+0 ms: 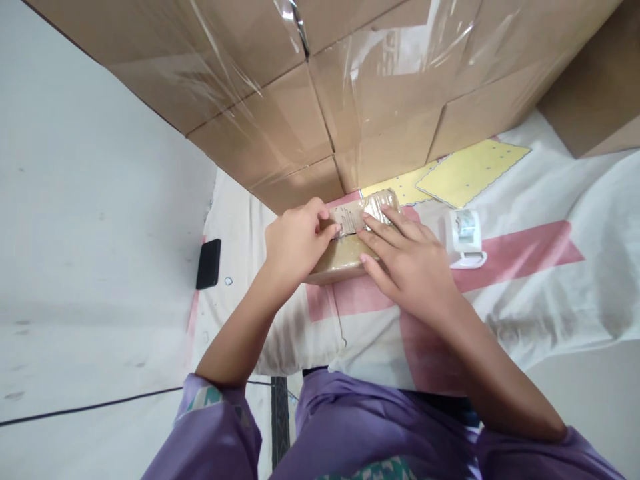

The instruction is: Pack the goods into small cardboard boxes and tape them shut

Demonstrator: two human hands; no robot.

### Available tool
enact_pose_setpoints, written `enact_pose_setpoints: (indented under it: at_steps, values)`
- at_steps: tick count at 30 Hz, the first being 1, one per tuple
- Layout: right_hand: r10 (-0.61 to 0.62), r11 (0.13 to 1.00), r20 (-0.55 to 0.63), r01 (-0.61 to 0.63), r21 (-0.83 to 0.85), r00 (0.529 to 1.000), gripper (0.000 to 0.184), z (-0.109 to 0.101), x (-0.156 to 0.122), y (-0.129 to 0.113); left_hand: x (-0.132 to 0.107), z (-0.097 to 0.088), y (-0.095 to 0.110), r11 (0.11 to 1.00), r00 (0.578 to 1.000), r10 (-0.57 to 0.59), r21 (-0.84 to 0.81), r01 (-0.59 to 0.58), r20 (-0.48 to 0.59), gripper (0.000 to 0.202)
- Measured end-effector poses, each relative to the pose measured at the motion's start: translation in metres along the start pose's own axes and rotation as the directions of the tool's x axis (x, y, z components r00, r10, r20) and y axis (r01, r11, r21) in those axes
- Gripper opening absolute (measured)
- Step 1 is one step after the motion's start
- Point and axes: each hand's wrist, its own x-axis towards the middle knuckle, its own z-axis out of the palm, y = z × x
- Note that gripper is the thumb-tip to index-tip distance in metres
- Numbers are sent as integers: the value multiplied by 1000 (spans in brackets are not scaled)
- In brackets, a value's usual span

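A small cardboard box [336, 261] wrapped in shiny clear tape lies on the cloth in front of me. My left hand [296, 239] is at its left end, with thumb and index finger pinched together at the seam on top. Whatever is between those fingertips is too small to make out. My right hand [413, 257] rests on the right part of the box, fingers spread and lying flat on the taped top. To the right of that hand stands a white tape dispenser [465, 239] with a roll of clear tape in it.
Large cardboard boxes [385, 127] wrapped in clear film are stacked just behind the work. Yellow dotted sheets [473, 175] lie at their foot. A black phone-like object [209, 264] is near the left edge of the white and pink cloth [530, 300]. Another carton [595, 100] stands far right.
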Motion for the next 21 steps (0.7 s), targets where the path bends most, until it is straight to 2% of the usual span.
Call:
enact_pose_setpoints:
  at_steps: [3,5,7,11,12,14,15,17,19,21]
  values:
    - [11,1000,7,-11,-9,1000,38,0,1,0,2,1,-1,1000,999,-28,-5,28,-36,19]
    - [12,1000,9,-12,-15,1000,38,-1,2,0,4,2,-4,999,999,-23,-29,22,-22,25]
    - [8,1000,4,-8,-17,1000,38,-1,1,-2,5,4,-7,999,1000,24,-41,-25,-17,33]
    - [13,1000,21,-13,10,1000,37,-5,0,-7,10,10,-18,994,991,112,21,-111,-78,55]
    - [15,999,26,-15,29,1000,37,-6,-1,-6,11,10,-21,992,991,123,6,-123,-49,60]
    - [16,995,24,-19,101,1000,39,-9,-3,2,16,10,-28,984,983,160,-90,-152,88,64]
    - [19,987,18,-21,161,1000,44,-10,-4,9,18,9,-32,976,968,187,-145,-163,167,62]
    - [25,944,12,-27,328,1000,75,-9,-5,29,22,8,-38,962,932,226,-214,-168,283,56]
    - [4,862,69,-39,505,998,112,-3,-6,50,24,7,-42,961,916,232,-224,-163,329,50]
    - [-41,778,140,-56,625,989,131,5,-7,63,24,9,-43,962,916,229,-221,-161,330,49]
